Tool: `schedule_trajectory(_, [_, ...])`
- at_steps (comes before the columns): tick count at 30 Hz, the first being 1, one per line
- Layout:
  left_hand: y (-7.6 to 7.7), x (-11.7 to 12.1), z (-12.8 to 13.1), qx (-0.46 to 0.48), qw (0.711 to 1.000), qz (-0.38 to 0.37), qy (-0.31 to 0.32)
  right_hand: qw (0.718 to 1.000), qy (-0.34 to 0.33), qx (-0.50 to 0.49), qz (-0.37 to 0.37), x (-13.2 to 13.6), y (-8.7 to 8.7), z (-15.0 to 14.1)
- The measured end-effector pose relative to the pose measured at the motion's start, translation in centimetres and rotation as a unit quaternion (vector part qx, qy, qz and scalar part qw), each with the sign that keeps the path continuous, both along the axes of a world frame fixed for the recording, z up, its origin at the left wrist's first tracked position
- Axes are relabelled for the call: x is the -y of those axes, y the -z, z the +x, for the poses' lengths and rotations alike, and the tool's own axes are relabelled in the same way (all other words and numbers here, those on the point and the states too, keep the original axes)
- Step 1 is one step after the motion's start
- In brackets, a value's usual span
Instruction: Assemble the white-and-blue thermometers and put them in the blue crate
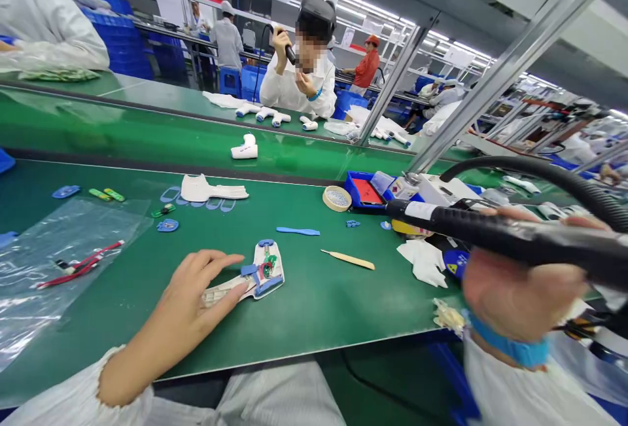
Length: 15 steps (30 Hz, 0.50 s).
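On the green worktop lies a white handheld-device housing half (pixel 275 286), its inside facing up, with blue parts, a green circuit piece and red wires in its head. My left hand (pixel 189 298) is loosely around its handle, thumb along the near side and index finger stretched out on the far side. Raised at the right, my right hand (pixel 520 288), blurred, is wrapped round a black electric screwdriver (pixel 456 224). Its tip points left, well apart from the housing. Between the hands lie a cream-handled pick tool (pixel 350 260) and a blue plastic strip (pixel 297 231).
Another white housing half (pixel 213 190) lies behind, near blue frames. At left, a clear bag (pixel 93 230) has red wires on it. A round dish (pixel 337 198) and blue bin (pixel 354 180) stand at back right, below a black hose (pixel 544 167). A co-worker (pixel 299 86) sits opposite.
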<state>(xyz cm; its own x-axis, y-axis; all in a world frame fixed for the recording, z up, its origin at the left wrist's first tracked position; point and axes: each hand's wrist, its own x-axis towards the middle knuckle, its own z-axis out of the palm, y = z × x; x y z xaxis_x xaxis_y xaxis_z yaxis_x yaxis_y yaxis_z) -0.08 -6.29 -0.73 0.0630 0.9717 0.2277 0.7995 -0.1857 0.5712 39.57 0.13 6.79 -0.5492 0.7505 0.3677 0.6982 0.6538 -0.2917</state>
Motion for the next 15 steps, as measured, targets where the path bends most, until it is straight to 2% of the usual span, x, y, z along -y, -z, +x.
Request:
schedule_trajectory(3, [-1.2,-1.2,1.5,0.036,0.999,0.009,0.028,0.994,0.022,-0.102,-0.016,-0.6,-1.3,-5.0])
schedule_trajectory(5, [-1.9,-1.8,2.5,0.051,0.997,0.008,0.051,0.98,0.037,-0.197,-0.021,-1.3,-2.1,-9.2])
schedule_trajectory(6, [-2.2,-2.2,2.9,0.055,0.996,0.005,0.063,0.962,0.046,-0.268,-0.017,-1.6,-2.4,-11.3])
schedule_trajectory(7, [-2.5,-2.5,3.3,0.055,0.996,0.003,0.075,0.933,0.053,-0.355,-0.008,-1.9,-2.6,-13.2])
schedule_trajectory(9, [-2.9,-3.2,3.9,0.048,0.994,0.006,0.094,0.845,0.038,-0.534,-0.001,-2.1,-2.9,-16.4])
schedule_trajectory(10, [-3.0,-3.6,4.2,0.042,0.994,0.012,0.1,0.806,0.026,-0.592,-0.012,-2.1,-3.0,-17.5])
schedule_trajectory(11, [-3.1,-4.0,4.4,0.033,0.994,0.02,0.107,0.779,0.013,-0.627,-0.031,-2.0,-3.1,-18.1])
schedule_trajectory(12, [-3.2,-4.4,4.6,0.023,0.993,0.029,0.114,0.765,0.002,-0.642,-0.051,-1.9,-3.1,-18.4])
schedule_trajectory(15, [-3.3,-5.9,5.5,-0.029,0.986,0.045,0.157,0.759,0.006,-0.647,-0.067,-1.8,-3.3,-17.3])
